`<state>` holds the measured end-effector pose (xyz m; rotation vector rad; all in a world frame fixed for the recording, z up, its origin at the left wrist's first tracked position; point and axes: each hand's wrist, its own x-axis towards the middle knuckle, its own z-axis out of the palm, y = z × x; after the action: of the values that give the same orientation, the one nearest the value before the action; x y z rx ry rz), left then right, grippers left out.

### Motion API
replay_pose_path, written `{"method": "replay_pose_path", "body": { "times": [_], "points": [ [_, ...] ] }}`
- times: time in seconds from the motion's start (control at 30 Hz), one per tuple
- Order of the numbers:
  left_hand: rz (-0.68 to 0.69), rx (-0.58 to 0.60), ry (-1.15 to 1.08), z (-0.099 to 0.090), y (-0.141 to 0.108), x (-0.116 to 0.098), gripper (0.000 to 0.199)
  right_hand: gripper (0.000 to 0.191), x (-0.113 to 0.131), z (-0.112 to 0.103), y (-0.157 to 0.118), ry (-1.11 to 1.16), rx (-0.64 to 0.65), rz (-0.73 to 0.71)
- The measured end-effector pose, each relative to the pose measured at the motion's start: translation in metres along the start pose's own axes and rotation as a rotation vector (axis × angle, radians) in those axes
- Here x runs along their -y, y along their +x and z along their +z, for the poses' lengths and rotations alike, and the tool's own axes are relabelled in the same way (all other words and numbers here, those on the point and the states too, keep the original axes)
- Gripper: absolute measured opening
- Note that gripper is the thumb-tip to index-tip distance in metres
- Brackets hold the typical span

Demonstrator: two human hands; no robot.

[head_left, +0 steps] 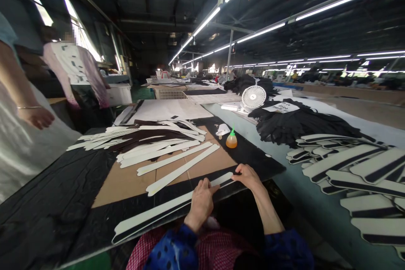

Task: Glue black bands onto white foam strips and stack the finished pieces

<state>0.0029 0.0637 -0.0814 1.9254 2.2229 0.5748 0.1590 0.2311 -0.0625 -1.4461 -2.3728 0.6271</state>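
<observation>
A long white strip [158, 209] with a black band along its near side lies slantwise at the table's front edge. My left hand [201, 202] is closed on it right of its middle, fingers curled and thumb pointing right along the strip. At its far right end, thumb and forefinger of my right hand [248, 176] pinch the tip. Just beyond lies a loose white strip [183, 169] with one notched, wider end. Behind that is a fanned pile of white strips [158, 152], with dark brown pieces [136, 138] among them.
A squeeze bottle [231, 140] of orange liquid with a green nozzle stands past my right hand. Right of the table are stacked black-and-white strips [357, 168], a black fabric heap [297, 122] and a small white fan [253, 97]. Two people stand at the left, one close to the table.
</observation>
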Motion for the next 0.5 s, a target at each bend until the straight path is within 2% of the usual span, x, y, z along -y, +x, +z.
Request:
{"method": "replay_pose_path", "body": {
  "times": [0.13,0.23,0.33,0.43,0.5],
  "points": [
    [0.006,-0.001,-0.004,-0.001,-0.001,-0.001,0.052,0.015,-0.007,-0.008,0.003,-0.058,-0.096,0.033],
    [-0.002,0.009,0.000,-0.003,-0.002,-0.003,0.054,0.025,-0.002,-0.010,-0.002,-0.063,-0.060,0.008],
    [-0.012,0.020,0.023,-0.004,-0.003,-0.005,0.055,0.025,0.010,-0.004,-0.009,-0.074,0.017,-0.020],
    [-0.006,0.012,0.026,-0.004,-0.004,-0.005,0.053,0.023,0.014,0.003,-0.012,-0.048,-0.014,-0.049],
    [-0.003,0.002,0.016,-0.004,-0.004,-0.004,0.051,0.021,0.011,0.003,-0.013,-0.006,-0.044,-0.118]
  ]
}}
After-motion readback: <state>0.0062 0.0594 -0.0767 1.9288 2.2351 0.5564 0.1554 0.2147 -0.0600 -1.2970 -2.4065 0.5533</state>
